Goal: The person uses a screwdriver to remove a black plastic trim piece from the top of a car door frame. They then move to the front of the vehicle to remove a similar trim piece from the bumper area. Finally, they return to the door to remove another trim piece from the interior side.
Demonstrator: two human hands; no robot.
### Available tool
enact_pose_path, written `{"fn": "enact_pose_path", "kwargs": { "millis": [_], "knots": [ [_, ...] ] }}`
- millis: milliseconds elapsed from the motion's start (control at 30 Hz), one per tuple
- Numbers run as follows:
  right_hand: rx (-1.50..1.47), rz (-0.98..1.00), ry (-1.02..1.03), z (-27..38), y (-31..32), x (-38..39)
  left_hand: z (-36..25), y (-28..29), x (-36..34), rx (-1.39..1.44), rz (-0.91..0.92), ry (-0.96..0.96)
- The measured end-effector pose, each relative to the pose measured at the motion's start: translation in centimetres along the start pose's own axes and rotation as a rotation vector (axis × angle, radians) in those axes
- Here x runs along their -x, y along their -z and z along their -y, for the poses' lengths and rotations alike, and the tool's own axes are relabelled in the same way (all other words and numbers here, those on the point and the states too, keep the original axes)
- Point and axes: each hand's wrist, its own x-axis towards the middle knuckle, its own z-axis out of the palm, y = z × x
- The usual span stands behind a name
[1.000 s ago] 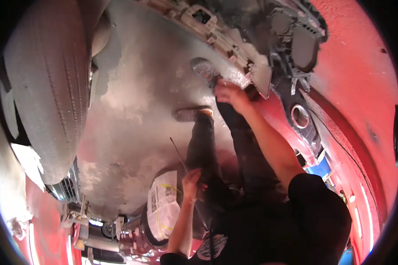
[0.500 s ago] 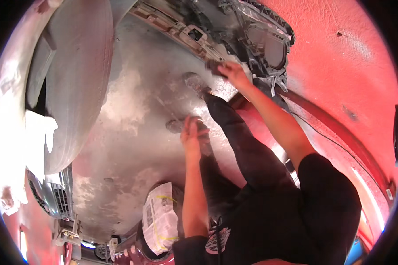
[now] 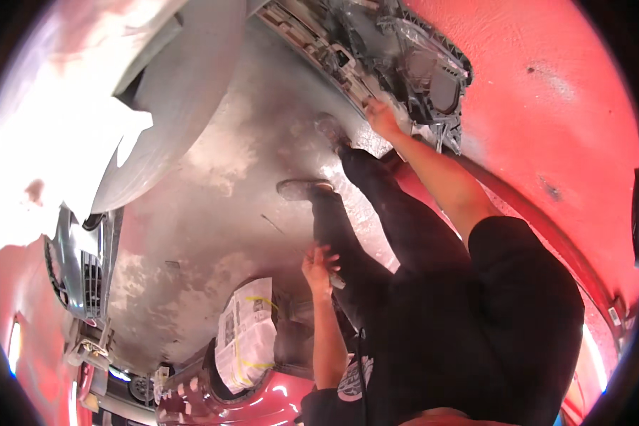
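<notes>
My right hand (image 3: 381, 118) reaches out to the end of a long beige-grey car part (image 3: 348, 74), its fingers bent at the edge. Whatever lies under those fingertips is too small and blurred to name. Lower down, in front of my dark trouser leg, is my left hand (image 3: 318, 270), with its fingers partly curled. A small grey piece (image 3: 338, 281) shows beside the left palm and seems to be held there; its kind is unclear.
A dark plastic car assembly (image 3: 433, 78) lies beyond the long part, by a red wall (image 3: 525, 92). Paper with yellow tape (image 3: 248, 334) covers part of a red car body (image 3: 270, 397). A large grey panel (image 3: 184, 106) and a dark bumper with grille (image 3: 85, 270) stand left.
My left hand has drawn back toward my body, away from my shoes. The dark piece seen at my right fingertips before no longer shows clearly. The whole view has shifted.
</notes>
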Motion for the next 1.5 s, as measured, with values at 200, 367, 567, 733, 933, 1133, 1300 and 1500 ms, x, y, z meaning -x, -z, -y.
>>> {"fn": "enact_pose_path", "kwargs": {
  "millis": [200, 367, 567, 733, 933, 1133, 1300, 1500],
  "knots": [
    [-0.103, 0.34, 0.156, 5.8, 5.0, 7.9, -2.5, -4.7, 5.7, 0.046, 0.009, -0.041],
    [0.074, 0.263, 0.097, 10.3, 4.6, 0.2, -2.8, -4.7, 7.7, 0.086, -0.01, -0.023],
    [0.408, 0.304, -0.089, 8.8, -3.2, -13.1, 5.7, -2.1, 3.6, 0.23, -0.016, 0.192],
    [0.419, 0.279, -0.066, 6.2, -6.3, -17.4, 5.2, -1.8, 1.2, 0.315, -0.046, 0.271],
    [-0.496, 0.195, -0.246, 5.8, -2.8, -17.9, 5.9, -2.1, 0.7, 0.325, -0.05, 0.265],
    [-1.412, 0.169, -0.568, 3.9, -5.3, -21.0, 5.6, -1.4, 0.3, 0.28, -0.05, 0.279],
    [-1.257, 0.055, -0.772, 4.7, -6.7, -21.7, 5.9, -0.8, 0.2, 0.25, -0.048, 0.285],
    [-0.093, -0.307, -0.275, 5.1, -6.1, -14.8, 5.3, -0.7, 0.0, 0.225, -0.017, 0.281]
  ]
}}
